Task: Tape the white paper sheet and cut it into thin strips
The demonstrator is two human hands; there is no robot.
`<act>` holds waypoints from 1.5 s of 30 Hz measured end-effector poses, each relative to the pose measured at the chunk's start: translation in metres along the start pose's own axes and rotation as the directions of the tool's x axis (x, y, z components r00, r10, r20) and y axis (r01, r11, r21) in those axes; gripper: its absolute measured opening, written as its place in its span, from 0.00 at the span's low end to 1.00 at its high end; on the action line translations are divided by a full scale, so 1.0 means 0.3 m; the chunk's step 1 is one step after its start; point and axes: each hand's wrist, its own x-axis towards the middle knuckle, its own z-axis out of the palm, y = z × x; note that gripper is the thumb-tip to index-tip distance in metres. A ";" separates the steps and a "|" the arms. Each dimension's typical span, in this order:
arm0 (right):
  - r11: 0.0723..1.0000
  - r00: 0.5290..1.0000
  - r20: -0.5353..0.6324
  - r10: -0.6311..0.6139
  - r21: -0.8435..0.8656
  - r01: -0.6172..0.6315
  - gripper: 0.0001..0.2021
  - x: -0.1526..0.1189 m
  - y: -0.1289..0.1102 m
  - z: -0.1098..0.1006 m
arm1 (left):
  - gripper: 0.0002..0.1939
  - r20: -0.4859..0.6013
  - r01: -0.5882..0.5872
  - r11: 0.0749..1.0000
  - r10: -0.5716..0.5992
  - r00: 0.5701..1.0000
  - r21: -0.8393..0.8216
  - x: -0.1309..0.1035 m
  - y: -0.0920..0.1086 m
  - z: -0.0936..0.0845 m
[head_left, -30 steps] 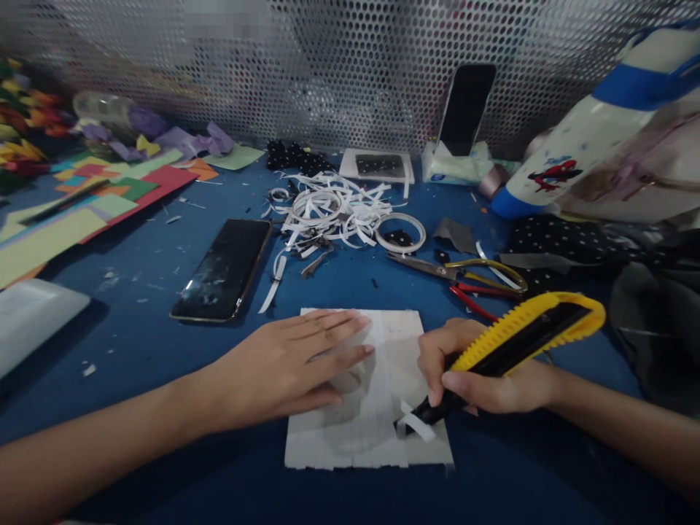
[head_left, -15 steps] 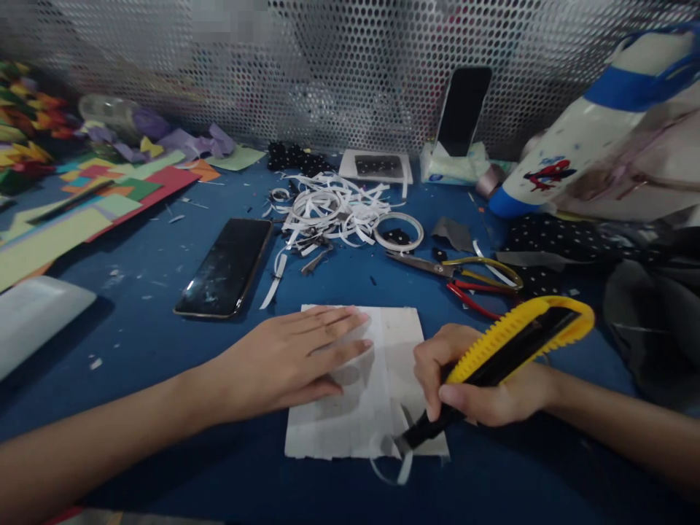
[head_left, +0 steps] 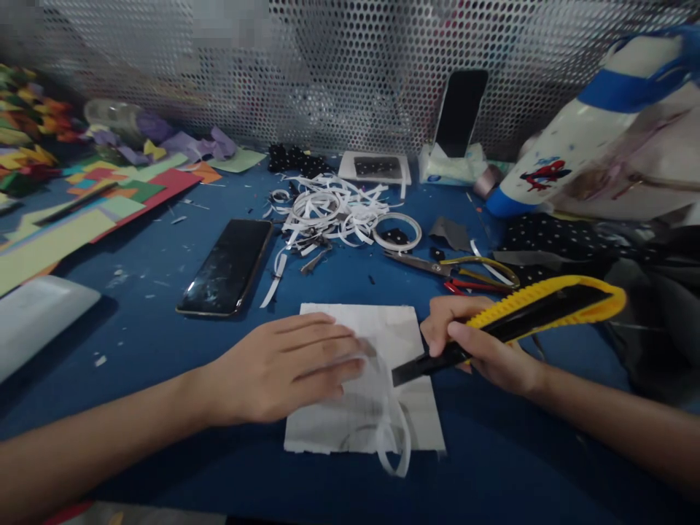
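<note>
A white rectangular board (head_left: 322, 430) lies on the blue table. My left hand (head_left: 295, 364) rests over its left part, palm down, fingers stretched out. My right hand (head_left: 481, 343) grips a yellow and black box cutter (head_left: 539, 313), whose dark blade end points left over the right part of the board. A narrow, curled white strip (head_left: 405, 430) runs from near my left fingertips down past the board's front edge. Whether my left fingers touch the strip is unclear.
Behind the board are a black phone (head_left: 227, 266), a heap of white strips (head_left: 333, 208), a tape ring (head_left: 418, 233) and scissors (head_left: 421, 262). Coloured paper (head_left: 82, 226) lies left. A bottle (head_left: 569, 138) and dark fabric (head_left: 639, 292) are at the right.
The cutter and my right hand have moved up and to the right, its tip rising from the board's front edge toward the middle. My left hand has shifted slightly; the curled strip shows longer.
</note>
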 end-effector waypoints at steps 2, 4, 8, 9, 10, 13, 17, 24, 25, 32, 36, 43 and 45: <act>0.999 0.998 -0.051 -0.029 -0.044 0.027 0.16 0.001 0.005 0.005 | 0.14 -0.048 -0.044 0.999 0.044 0.998 0.001 0.008 0.028 -0.010; 0.996 0.997 -0.070 -0.039 -0.078 0.033 0.16 0.004 0.004 0.010 | 0.14 -0.063 -0.086 0.996 0.087 0.994 0.008 0.029 0.064 -0.017; 0.993 0.996 -0.077 -0.038 -0.114 0.029 0.17 0.010 0.003 0.014 | 0.09 -0.036 -0.078 0.997 0.078 0.996 0.014 0.084 0.130 -0.014; 0.992 0.996 -0.081 -0.043 -0.119 0.033 0.17 0.011 0.004 0.014 | 0.08 -0.032 -0.066 0.998 0.066 0.997 -0.001 0.095 0.141 -0.012; 0.992 0.995 -0.083 -0.048 -0.120 0.038 0.17 0.012 0.006 0.013 | 0.09 -0.037 -0.063 0.998 0.062 0.997 -0.021 0.104 0.149 -0.010; 0.993 0.995 -0.076 -0.061 -0.109 0.053 0.16 0.013 0.013 0.010 | 0.12 -0.031 -0.066 0.993 0.063 0.997 -0.095 0.123 0.163 -0.020; 0.994 0.995 -0.072 -0.068 -0.095 0.061 0.16 0.014 0.014 0.012 | 0.11 -0.026 -0.097 0.963 0.094 0.995 -0.250 0.145 0.164 -0.063; 0.994 0.995 -0.059 -0.087 -0.068 0.083 0.16 0.012 0.012 0.013 | 0.09 -0.102 0.046 0.965 -0.074 0.992 -0.257 0.196 0.000 -0.142; 0.993 0.994 -0.056 -0.095 -0.071 0.091 0.16 0.013 0.013 0.012 | 0.07 -0.126 0.081 0.967 -0.114 0.985 -0.242 0.205 -0.049 -0.143; 0.990 0.992 -0.055 -0.114 -0.090 0.109 0.16 0.015 0.010 0.015 | 0.12 -0.052 0.374 0.928 -0.374 0.926 -0.008 0.248 -0.390 -0.071; 0.988 0.991 -0.064 -0.115 -0.106 0.108 0.17 0.015 0.008 0.017 | 0.13 -0.013 0.432 0.892 -0.435 0.900 0.132 0.256 -0.469 -0.036; 0.988 0.992 -0.064 -0.106 -0.119 0.098 0.16 0.013 0.006 0.016 | 0.16 0.062 0.430 0.886 -0.446 0.893 0.175 0.238 -0.454 -0.053; 0.988 0.993 -0.060 -0.105 -0.122 0.098 0.17 0.011 0.004 0.016 | 0.16 0.053 0.438 0.884 -0.451 0.891 0.165 0.222 -0.434 -0.067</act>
